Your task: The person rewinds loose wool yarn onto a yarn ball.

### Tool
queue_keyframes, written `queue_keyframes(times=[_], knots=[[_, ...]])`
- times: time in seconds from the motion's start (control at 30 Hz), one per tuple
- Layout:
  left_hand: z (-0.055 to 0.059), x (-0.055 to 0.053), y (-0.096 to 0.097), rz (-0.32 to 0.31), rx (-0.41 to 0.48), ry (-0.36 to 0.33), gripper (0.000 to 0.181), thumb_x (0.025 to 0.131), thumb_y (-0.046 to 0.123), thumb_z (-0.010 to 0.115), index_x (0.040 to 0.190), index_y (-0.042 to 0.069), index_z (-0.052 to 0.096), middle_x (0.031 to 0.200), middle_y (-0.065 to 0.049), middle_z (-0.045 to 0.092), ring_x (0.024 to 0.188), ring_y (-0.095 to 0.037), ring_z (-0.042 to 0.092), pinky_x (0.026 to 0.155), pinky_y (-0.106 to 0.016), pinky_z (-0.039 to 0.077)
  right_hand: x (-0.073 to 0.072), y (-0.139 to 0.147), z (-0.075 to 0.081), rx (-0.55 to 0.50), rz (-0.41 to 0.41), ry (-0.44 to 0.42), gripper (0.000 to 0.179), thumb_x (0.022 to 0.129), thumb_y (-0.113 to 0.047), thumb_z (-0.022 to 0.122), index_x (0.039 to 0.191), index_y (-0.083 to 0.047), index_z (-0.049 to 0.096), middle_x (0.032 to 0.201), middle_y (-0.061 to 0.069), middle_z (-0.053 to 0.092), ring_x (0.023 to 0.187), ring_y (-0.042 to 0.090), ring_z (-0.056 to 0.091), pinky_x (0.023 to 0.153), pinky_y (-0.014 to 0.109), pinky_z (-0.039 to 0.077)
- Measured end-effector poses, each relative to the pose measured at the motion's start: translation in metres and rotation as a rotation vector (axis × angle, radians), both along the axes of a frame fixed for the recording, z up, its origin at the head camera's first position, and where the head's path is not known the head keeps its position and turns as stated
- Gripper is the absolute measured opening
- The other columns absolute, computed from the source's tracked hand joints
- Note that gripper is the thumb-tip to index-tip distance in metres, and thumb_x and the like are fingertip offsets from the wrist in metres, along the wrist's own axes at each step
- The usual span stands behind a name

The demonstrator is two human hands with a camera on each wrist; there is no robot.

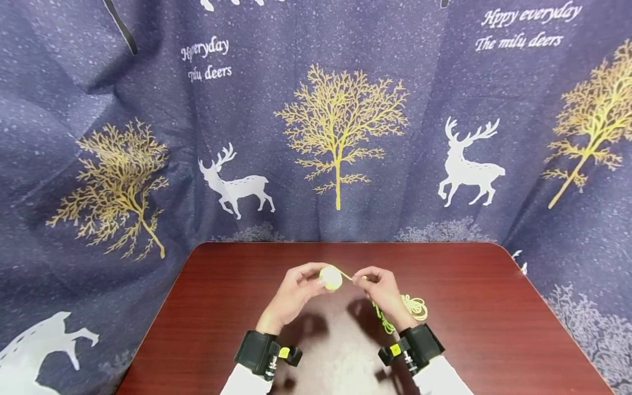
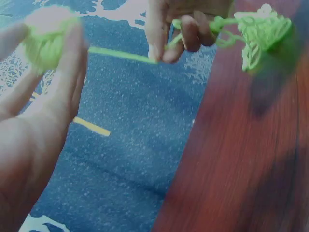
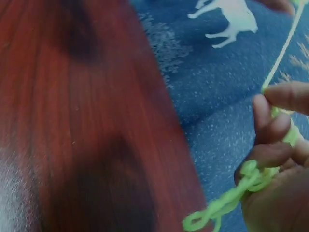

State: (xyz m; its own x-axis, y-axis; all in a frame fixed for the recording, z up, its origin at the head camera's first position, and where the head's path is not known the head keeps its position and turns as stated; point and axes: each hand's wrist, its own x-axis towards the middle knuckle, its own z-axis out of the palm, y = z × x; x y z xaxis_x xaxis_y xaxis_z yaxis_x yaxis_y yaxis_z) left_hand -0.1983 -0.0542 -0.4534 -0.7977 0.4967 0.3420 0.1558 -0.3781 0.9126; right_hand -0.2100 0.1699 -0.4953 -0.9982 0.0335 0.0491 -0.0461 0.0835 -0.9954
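A small ball of yellow-green yarn (image 1: pixel 331 278) is held between the thumb and fingers of my left hand (image 1: pixel 292 295), raised over the table. From the ball a taut strand of yarn (image 2: pixel 123 55) runs across to my right hand (image 1: pixel 384 291), whose thumb and forefinger pinch it. More yarn passes through the curled fingers of that hand, as the right wrist view shows. Below it hangs a loose, looped tangle of yarn (image 1: pixel 415 307), partly hidden behind the right wrist in the head view.
Under both hands is a reddish-brown wooden table (image 1: pixel 222 307) with a bright glare patch near its front. Behind it hangs a blue curtain (image 1: pixel 306 219) printed with deer and golden trees. Each wrist wears a black camera strap (image 1: pixel 257 351).
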Motion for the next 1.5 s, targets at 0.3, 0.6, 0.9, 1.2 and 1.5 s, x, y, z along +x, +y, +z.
queue_keyframes(times=[0.3,0.6,0.9,1.2,1.5], knots=[[-0.002,-0.007,0.01,0.221,0.219,-0.169,0.046,0.087,0.01,0.059,0.122,-0.014,0.043,0.119,-0.02,0.054,0.105,-0.028,0.057,0.093,-0.048,0.04,0.019,-0.016,0.007,0.47,0.196,0.321,0.01,0.076,-0.018,0.071,0.079,-0.025,0.064,0.074,-0.012,0.061,0.066,0.009,0.056,0.061,0.027,0.047],[-0.013,-0.009,0.02,0.624,-0.209,-0.109,0.036,0.082,0.019,0.067,0.113,0.003,0.055,0.105,-0.012,0.061,0.095,-0.022,0.059,0.083,-0.037,0.049,0.031,-0.022,0.026,0.501,0.302,0.358,0.008,0.078,-0.022,0.07,0.082,-0.026,0.064,0.073,-0.013,0.06,0.064,0.008,0.055,0.058,0.027,0.047],[-0.025,-0.004,0.015,0.692,-0.607,0.18,0.029,0.08,0.025,0.069,0.106,0.014,0.061,0.097,0.0,0.064,0.085,-0.013,0.06,0.072,-0.031,0.051,0.04,-0.022,0.063,0.367,0.283,0.321,0.007,0.078,-0.008,0.069,0.083,-0.009,0.065,0.074,0.003,0.062,0.062,0.018,0.056,0.055,0.03,0.048],[-0.029,-0.002,0.008,0.496,-0.653,0.237,0.03,0.079,0.02,0.069,0.107,0.012,0.064,0.095,0.0,0.065,0.081,-0.014,0.061,0.073,-0.031,0.051,0.024,-0.005,0.05,0.041,0.163,0.158,0.018,0.077,-0.015,0.071,0.089,-0.004,0.064,0.081,0.011,0.064,0.059,0.015,0.053,0.047,0.028,0.043],[-0.023,0.001,0.007,0.271,-0.6,0.154,0.027,0.079,0.016,0.069,0.105,0.014,0.065,0.097,-0.002,0.065,0.086,-0.02,0.063,0.073,-0.03,0.051,0.01,0.001,0.042,-0.269,0.047,0.067,0.037,0.073,-0.018,0.074,0.097,0.007,0.06,0.078,0.009,0.063,0.053,0.011,0.041,0.045,0.02,0.03]])
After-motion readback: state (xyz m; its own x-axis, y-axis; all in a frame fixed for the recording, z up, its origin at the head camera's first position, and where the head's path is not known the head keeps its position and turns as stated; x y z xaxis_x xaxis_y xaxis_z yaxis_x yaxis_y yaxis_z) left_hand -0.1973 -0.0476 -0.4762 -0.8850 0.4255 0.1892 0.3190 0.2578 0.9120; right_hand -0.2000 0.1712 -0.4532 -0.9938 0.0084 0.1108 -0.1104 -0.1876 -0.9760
